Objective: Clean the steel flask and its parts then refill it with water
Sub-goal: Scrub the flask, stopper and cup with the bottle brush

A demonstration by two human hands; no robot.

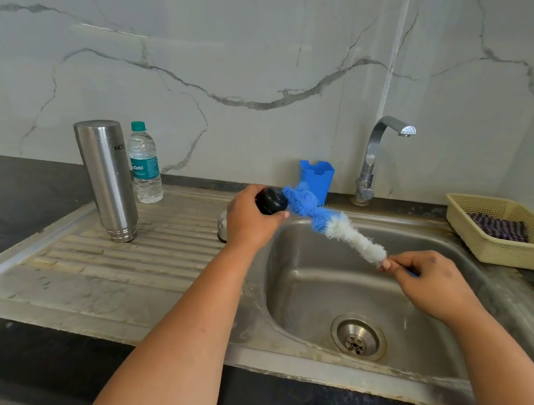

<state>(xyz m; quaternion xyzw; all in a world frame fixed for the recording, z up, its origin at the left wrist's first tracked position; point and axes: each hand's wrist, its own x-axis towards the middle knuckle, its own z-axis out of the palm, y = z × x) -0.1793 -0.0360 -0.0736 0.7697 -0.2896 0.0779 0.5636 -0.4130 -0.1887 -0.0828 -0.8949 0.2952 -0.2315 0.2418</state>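
The steel flask [106, 178] stands upside down, leaning, on the ribbed drainboard [131, 265] at the left. My left hand [249, 220] grips a black stopper [272, 200] at the basin's left rim. My right hand [433, 282] pinches the handle of a blue and white bottle brush [332, 222]. The brush's blue tip touches the stopper. A steel cup-like part [222, 227] lies on the drainboard, mostly hidden behind my left hand.
A plastic water bottle [145, 163] stands behind the flask. A blue holder [316, 178] and the tap [374, 159] are at the back of the sink basin [314, 296]. At the right, a beige basket [507, 252] holds a dark cloth [499, 227].
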